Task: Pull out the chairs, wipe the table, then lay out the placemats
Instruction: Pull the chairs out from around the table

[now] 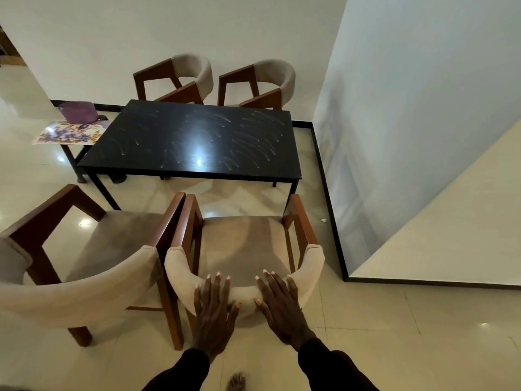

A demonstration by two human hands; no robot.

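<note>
The black table (169, 136) shows curved wipe streaks across its top. The near right chair (242, 244), with wooden arms and beige padding, stands back from the table's front edge. My left hand (214, 320) and my right hand (282, 309) lie side by side over its curved backrest, fingers draped over the top and thumbs on the near side. The near left chair (112, 238) stands right beside it, arms almost touching. Floral placemats (67, 132) lie on a small side table at the far left.
Two more chairs (194, 71) (277, 74) stand at the table's far side against the white wall. A purple bag (77, 111) sits by the placemats. A white partition wall (423, 136) with a black base rises close on the right. The floor is glossy tile.
</note>
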